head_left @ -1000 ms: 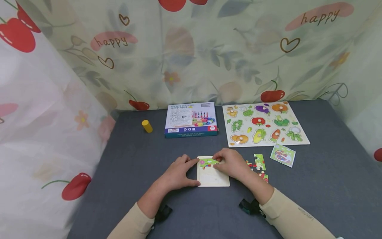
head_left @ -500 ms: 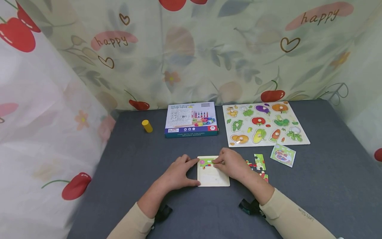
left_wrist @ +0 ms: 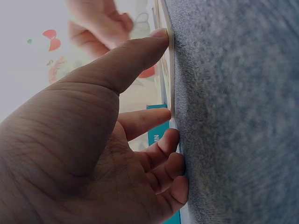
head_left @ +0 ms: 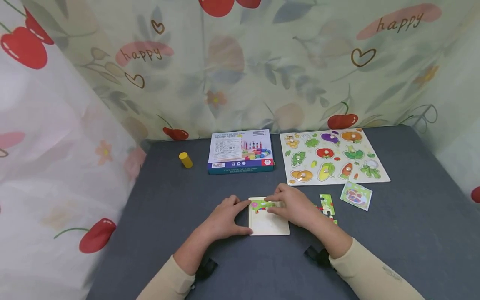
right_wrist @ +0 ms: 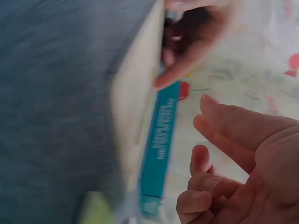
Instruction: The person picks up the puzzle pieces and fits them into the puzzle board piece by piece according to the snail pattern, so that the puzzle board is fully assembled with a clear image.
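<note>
A square wooden puzzle tray (head_left: 268,225) lies on the dark tablecloth. Green jigsaw pieces (head_left: 258,205) with a pink detail sit along its far edge. My left hand (head_left: 225,218) touches the tray's left side, thumb near the front corner and index finger near the back one; its other fingers are loosely bent in the left wrist view. Over the tray's far right part is my right hand (head_left: 294,205), thumb and index finger apart. The right wrist view, blurred, shows no piece between its fingers (right_wrist: 224,116). More loose jigsaw pieces (head_left: 327,204) lie right of the tray, partly hidden by that hand.
A small picture card (head_left: 356,196) lies to the right, near the vegetable peg board (head_left: 311,152). A bead set box (head_left: 240,152) stands behind the tray. The yellow cylinder (head_left: 185,160) is at the back left. A patterned curtain (head_left: 255,96) closes the rear.
My right hand's thumb and index finger, close together half a second ago, have spread apart, and the hand has shifted slightly. My left hand stays at the tray's edge.
</note>
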`<act>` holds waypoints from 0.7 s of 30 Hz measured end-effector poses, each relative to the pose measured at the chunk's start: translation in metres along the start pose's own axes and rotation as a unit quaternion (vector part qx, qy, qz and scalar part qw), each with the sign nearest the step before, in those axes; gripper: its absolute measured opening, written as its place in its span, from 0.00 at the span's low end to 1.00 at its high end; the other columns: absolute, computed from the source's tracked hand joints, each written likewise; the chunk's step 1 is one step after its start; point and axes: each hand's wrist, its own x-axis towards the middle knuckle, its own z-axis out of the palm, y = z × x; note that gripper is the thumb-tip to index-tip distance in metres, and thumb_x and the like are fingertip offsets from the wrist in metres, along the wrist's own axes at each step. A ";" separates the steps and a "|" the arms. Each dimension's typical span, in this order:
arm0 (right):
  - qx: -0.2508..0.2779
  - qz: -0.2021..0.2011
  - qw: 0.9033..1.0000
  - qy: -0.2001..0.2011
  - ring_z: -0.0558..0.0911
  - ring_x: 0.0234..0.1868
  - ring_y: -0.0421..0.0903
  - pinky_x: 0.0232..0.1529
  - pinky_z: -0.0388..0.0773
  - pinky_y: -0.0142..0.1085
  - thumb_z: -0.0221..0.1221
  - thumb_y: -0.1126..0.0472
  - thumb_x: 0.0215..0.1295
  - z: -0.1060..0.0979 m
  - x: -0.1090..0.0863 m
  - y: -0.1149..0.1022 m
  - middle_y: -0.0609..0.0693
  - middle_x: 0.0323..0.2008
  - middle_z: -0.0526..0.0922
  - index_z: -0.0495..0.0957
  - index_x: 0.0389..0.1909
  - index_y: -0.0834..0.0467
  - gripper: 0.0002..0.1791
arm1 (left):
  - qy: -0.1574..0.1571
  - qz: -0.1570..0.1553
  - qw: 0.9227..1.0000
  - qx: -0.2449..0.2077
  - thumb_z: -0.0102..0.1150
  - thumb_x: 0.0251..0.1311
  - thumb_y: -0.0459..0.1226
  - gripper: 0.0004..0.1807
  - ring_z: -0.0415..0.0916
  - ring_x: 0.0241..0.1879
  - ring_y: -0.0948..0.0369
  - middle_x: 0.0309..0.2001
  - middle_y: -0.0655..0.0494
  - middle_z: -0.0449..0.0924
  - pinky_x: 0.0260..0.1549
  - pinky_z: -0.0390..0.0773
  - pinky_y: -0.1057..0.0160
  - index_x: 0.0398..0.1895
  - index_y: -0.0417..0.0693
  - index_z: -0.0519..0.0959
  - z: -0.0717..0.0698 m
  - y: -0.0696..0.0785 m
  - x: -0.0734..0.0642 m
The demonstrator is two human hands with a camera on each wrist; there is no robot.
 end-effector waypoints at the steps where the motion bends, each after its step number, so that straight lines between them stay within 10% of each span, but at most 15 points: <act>1: 0.005 0.001 1.000 0.003 0.73 0.35 0.44 0.34 0.71 0.38 0.73 0.56 0.62 -0.003 -0.002 -0.004 0.49 0.38 0.76 0.89 0.52 0.54 0.18 | 0.000 0.000 1.000 0.000 0.73 0.52 0.63 0.50 0.64 0.47 0.59 0.52 0.56 0.68 0.41 0.71 0.58 0.78 0.59 0.67 0.000 0.000 0.000; 21: 0.048 -0.024 0.994 0.093 0.69 0.27 0.42 0.30 0.69 0.36 0.74 0.58 0.62 -0.076 -0.040 -0.038 0.41 0.35 0.77 0.87 0.52 0.50 0.17 | 0.005 -0.004 1.000 -0.002 0.73 0.52 0.63 0.50 0.64 0.47 0.59 0.52 0.55 0.68 0.42 0.71 0.57 0.77 0.59 0.68 0.001 0.001 0.000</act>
